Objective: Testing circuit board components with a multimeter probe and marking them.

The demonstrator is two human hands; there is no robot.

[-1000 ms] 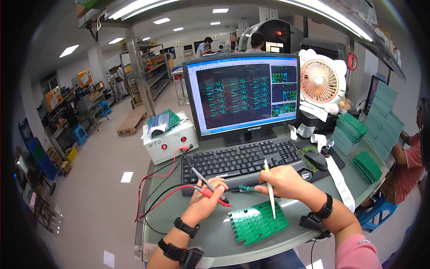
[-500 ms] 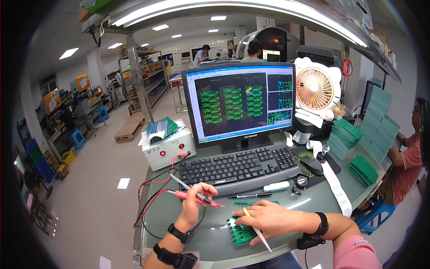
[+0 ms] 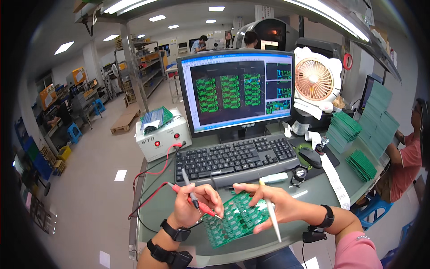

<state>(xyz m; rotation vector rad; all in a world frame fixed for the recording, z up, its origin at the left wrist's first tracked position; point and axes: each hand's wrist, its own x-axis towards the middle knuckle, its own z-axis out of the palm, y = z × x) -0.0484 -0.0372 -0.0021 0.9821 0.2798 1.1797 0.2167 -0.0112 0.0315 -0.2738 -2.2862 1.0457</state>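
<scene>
My left hand (image 3: 197, 206) is closed round two test probes, a red one (image 3: 204, 208) and a grey-and-black one (image 3: 187, 179). Between the thumb and fingers of my right hand (image 3: 280, 204) is a green circuit board (image 3: 230, 222), tilted and covered with rows of small parts. The same hand also keeps a slim white pen-like tool (image 3: 273, 219), pointing down past the board's right end. The red probe's tip is at the board's upper left part; whether it touches cannot be made out. My right fingers cover the board's upper right.
A keyboard (image 3: 224, 163) lies beyond my hands, with a monitor (image 3: 235, 96) behind it. Red and black leads run to a white box (image 3: 163, 140) at left. A capped white tube (image 3: 274, 178), a mouse (image 3: 310, 157) and stacked green boards (image 3: 361, 166) are to the right.
My right hand has picked the circuit board up off the bench and brought it left, close to the probes. The white tool has turned more upright. The probes remain in my left hand.
</scene>
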